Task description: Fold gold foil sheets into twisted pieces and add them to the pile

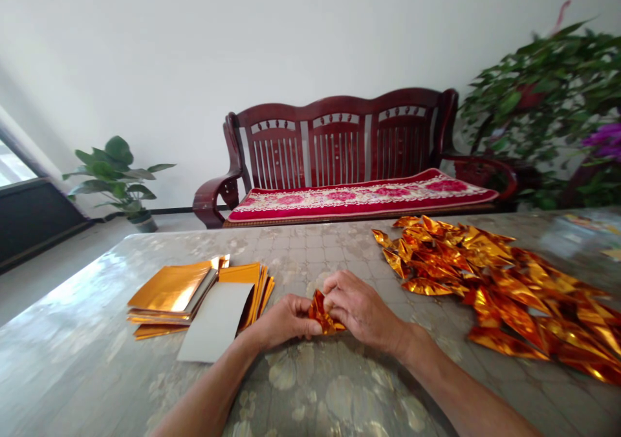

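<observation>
Between my two hands, just above the table, is a small piece of folded gold foil paper (317, 309). My left hand (286, 320) pinches its left side between thumb and fingers. My right hand (356, 304) is closed on its right side, the fingertips bunched at its upper edge. Part of the foil is hidden behind the fingers. Left of my hands lies a stack of flat gold foil sheets (172, 287), with one sheet (218, 320) leaning pale side up. On the right spreads a heap of folded, pointed gold foil pieces (504, 295).
The table (330, 392) has a patterned, shiny cover. Beyond it stands a dark red wooden bench (337, 143) with a red floral cushion (363, 196). A blurred clear plastic item (572, 233) sits at the right rear. Potted plants (119, 172) flank the bench.
</observation>
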Tool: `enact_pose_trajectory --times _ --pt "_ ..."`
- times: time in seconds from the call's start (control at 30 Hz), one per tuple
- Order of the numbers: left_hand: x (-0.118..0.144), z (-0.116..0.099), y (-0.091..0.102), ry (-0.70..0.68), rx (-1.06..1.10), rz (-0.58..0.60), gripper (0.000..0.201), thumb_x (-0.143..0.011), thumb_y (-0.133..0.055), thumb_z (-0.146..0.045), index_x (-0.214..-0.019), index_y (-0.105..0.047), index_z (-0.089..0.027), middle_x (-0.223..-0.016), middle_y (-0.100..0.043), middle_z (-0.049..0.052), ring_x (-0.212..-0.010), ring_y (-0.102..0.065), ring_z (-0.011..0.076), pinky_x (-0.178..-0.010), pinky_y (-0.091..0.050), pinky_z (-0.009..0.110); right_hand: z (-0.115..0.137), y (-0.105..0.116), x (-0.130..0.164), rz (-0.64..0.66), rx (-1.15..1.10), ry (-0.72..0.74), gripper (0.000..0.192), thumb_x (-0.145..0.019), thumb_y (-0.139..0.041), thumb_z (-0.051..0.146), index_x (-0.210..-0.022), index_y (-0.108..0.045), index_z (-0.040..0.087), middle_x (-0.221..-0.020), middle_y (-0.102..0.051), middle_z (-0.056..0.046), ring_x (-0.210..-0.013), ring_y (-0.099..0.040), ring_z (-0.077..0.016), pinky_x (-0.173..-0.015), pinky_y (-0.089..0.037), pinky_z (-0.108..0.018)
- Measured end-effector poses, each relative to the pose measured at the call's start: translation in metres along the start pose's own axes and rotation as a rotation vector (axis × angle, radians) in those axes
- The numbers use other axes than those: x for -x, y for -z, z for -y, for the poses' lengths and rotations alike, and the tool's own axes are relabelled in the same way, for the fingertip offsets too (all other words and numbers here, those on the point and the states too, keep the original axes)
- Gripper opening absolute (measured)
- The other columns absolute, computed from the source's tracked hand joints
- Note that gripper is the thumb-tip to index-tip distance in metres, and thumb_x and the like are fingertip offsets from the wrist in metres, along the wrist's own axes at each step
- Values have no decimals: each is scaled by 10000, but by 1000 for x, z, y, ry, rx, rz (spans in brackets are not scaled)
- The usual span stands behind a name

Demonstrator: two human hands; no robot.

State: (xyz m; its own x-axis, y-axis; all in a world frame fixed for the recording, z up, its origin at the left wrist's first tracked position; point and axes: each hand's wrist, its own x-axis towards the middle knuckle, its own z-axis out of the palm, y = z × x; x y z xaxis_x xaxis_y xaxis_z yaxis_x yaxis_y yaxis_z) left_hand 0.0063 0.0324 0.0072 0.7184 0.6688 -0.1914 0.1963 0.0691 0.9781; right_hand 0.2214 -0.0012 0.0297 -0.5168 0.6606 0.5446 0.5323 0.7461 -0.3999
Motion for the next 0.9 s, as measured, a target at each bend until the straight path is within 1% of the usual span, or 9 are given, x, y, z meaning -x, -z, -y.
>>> enact_pose_trajectory --times 0.17,0.3,0.47,0.6,0.67,0.73,0.8,0.83,0.9 --pt "-1 2 -1 -18 -104 -94 380 -692 -755 -489 -642 -646 -129 -570 -549 -21 -534 -405 82 -507 -268 212 0 -1 1 5 -7 10 151 -902 -551 131 -844 -648 231 -955 -599 -45 -890 -547 -187 -783 -461 -318" --pt "-3 6 -2 -35 -92 -135 342 -723 -735 -459 -672 -666 -129 -566 -569 -22 -518 -422 78 -509 -285 208 -2 -1 0 18 -50 -29 130 -909 -561 143 -863 -640 236 -1003 -601 -44 -943 -567 -186 -827 -474 -316" --pt "-10 17 -2 -69 8 -324 425 -701 -745 -532 -788 -721 -117 -584 -609 -11 -506 -409 74 -516 -292 209 -6 3 2 -78 -220 -109 212 -937 -481 141 -1065 -601 259 -1218 -566 -55 -1135 -556 -184 -992 -447 -351" --pt "-14 21 -3 -138 63 -442 427 -682 -768 -540 -733 -727 -119 -596 -623 -10 -537 -426 81 -551 -324 212 -7 4 5 -94 -196 -118 294 -804 -601 83 -1042 -587 255 -1234 -558 -56 -1148 -555 -211 -1011 -441 -383" --pt "-16 21 -5 -171 97 -432 385 -702 -766 -507 -765 -739 -128 -680 -672 4 -596 -493 103 -611 -383 224 -8 2 6 -92 -153 -121 310 -769 -632 63 -1010 -601 255 -1198 -570 -52 -1098 -580 -208 -970 -466 -369" --pt "-17 22 -6 -195 112 -400 339 -732 -752 -459 -829 -745 -135 -797 -715 28 -690 -566 139 -698 -435 249 -10 -2 5 -94 -135 -113 256 -800 -629 67 -974 -620 255 -1122 -590 -42 -1029 -603 -188 -909 -492 -335" --pt "-17 23 -6 -214 73 -416 299 -736 -751 -386 -899 -737 -136 -883 -726 51 -777 -609 172 -764 -462 273 -13 -5 5 -105 -140 -97 203 -848 -605 82 -950 -635 255 -1049 -602 -33 -968 -616 -167 -856 -506 -302" --pt "-17 23 -6 -225 21 -457 303 -724 -756 -337 -952 -727 -140 -927 -724 58 -806 -618 180 -779 -469 280 -16 -6 6 -113 -141 -90 190 -865 -595 87 -941 -641 254 -1026 -605 -31 -948 -619 -160 -838 -509 -291" --pt "-14 23 -5 -262 -139 -601 393 -690 -761 -231 -1070 -687 -164 -1015 -701 59 -829 -617 177 -772 -480 278 -20 -8 7 -138 -128 -88 185 -873 -590 86 -925 -654 251 -1005 -609 -28 -921 -622 -152 -815 -511 -280"
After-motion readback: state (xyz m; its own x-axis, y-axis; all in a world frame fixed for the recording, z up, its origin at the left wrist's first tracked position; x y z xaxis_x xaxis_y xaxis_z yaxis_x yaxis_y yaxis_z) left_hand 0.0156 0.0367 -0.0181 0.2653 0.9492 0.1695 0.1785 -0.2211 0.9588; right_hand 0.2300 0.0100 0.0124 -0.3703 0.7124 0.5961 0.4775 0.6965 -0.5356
